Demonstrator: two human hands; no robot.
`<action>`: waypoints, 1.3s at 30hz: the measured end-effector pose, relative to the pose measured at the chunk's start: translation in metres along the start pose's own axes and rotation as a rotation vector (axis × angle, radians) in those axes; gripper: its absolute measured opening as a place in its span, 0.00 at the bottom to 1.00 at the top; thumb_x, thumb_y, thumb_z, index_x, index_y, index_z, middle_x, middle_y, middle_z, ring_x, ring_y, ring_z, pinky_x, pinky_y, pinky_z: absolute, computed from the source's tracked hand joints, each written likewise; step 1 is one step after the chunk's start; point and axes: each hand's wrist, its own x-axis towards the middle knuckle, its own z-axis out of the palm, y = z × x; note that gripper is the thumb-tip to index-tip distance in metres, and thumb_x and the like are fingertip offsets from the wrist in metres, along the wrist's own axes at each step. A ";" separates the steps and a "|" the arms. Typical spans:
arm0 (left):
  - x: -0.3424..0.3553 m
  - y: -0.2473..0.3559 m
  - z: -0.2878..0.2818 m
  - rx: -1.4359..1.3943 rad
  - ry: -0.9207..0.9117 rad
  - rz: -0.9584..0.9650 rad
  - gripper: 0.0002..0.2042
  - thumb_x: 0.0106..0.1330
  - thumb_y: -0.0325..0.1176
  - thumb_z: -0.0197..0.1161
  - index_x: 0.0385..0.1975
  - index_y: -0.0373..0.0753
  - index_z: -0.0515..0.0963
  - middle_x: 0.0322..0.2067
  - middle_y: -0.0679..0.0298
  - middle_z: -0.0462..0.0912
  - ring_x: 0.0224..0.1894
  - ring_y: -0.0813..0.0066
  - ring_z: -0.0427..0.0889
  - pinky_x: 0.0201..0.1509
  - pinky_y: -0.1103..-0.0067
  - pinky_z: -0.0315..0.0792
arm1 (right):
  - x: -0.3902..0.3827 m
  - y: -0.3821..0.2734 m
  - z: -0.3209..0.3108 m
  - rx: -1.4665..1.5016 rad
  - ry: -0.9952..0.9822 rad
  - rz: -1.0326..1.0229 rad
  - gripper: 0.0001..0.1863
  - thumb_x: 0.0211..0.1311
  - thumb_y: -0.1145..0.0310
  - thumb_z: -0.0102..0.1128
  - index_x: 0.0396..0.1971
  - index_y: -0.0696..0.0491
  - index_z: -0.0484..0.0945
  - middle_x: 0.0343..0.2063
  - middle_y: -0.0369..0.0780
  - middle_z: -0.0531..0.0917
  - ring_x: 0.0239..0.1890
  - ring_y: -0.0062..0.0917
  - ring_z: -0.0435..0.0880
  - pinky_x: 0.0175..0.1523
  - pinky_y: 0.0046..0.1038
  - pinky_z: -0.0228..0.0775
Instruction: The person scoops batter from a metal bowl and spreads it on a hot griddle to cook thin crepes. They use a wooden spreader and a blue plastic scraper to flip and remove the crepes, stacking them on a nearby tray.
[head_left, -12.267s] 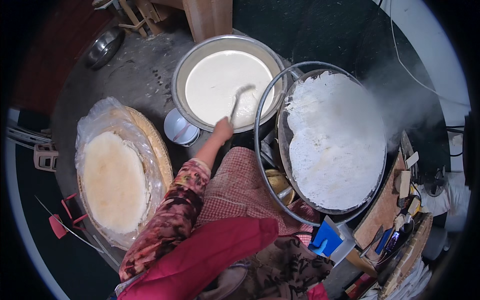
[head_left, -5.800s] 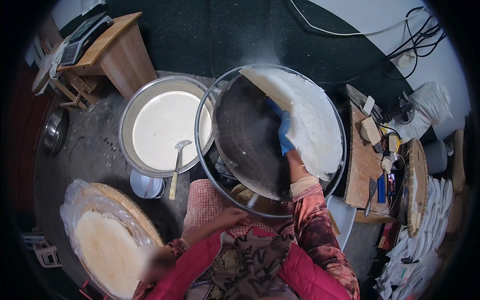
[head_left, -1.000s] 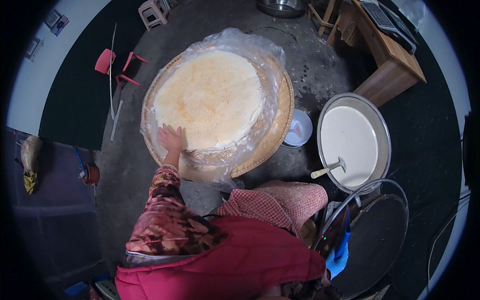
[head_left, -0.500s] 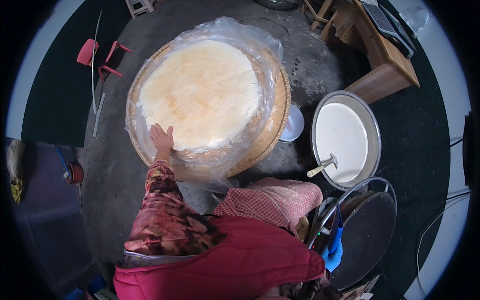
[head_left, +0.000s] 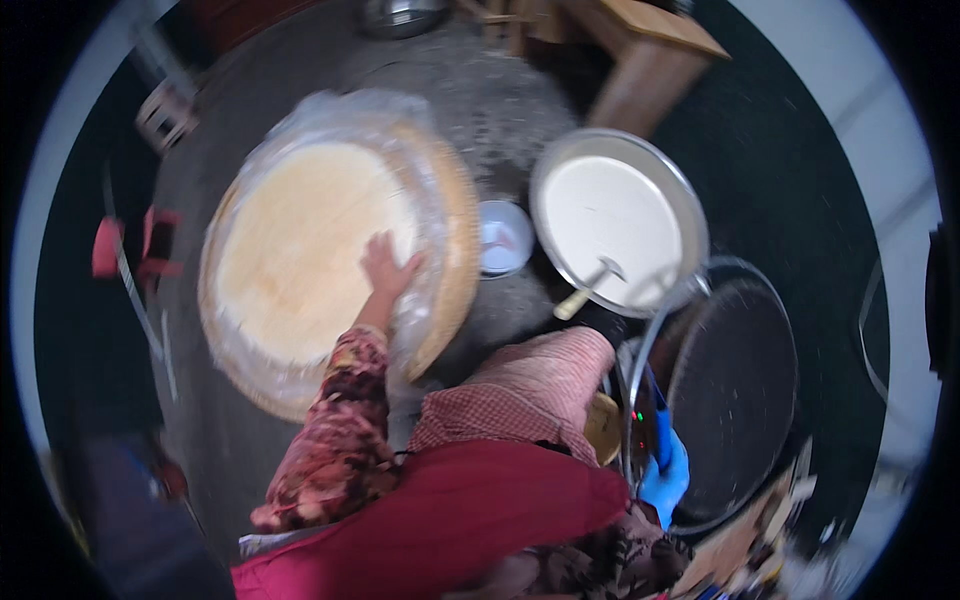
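Note:
My left hand (head_left: 388, 268), bare and blurred, lies with fingers spread on the right part of a pale, browned round flatbread (head_left: 300, 255) on clear plastic sheeting (head_left: 410, 335), over a large round woven tray (head_left: 455, 250). My right hand (head_left: 663, 480), in a blue glove, is closed on a long blue tool (head_left: 661, 420) beside the dark round griddle (head_left: 735, 390) and its metal ring (head_left: 640, 370). To the right of the tray, a steel basin (head_left: 690, 220) holds white batter (head_left: 605, 215), with a pale-handled scoop (head_left: 570, 305) resting in it. The picture is blurred by motion.
A small white bucket (head_left: 505, 235) sits between tray and basin. A wooden desk (head_left: 650, 70) and steel bowl (head_left: 400, 15) are behind. Red plastic pieces (head_left: 107, 245) and a stool (head_left: 165, 118) are at left. Wooden boards (head_left: 730, 545) lie beside the griddle.
My left hand has moved rightward across the flatbread, and the view has swung a little. The white sheet seen on the griddle earlier is gone; my right hand stays by the griddle.

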 end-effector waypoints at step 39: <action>-0.071 0.279 0.107 0.169 -0.667 0.647 0.24 0.49 0.29 0.64 0.48 0.33 0.68 0.40 0.43 0.76 0.45 0.49 0.76 0.48 0.65 0.69 | -0.140 0.441 -0.276 0.169 1.340 0.855 0.16 0.53 0.66 0.61 0.36 0.64 0.77 0.32 0.42 0.82 0.31 0.27 0.79 0.38 0.28 0.72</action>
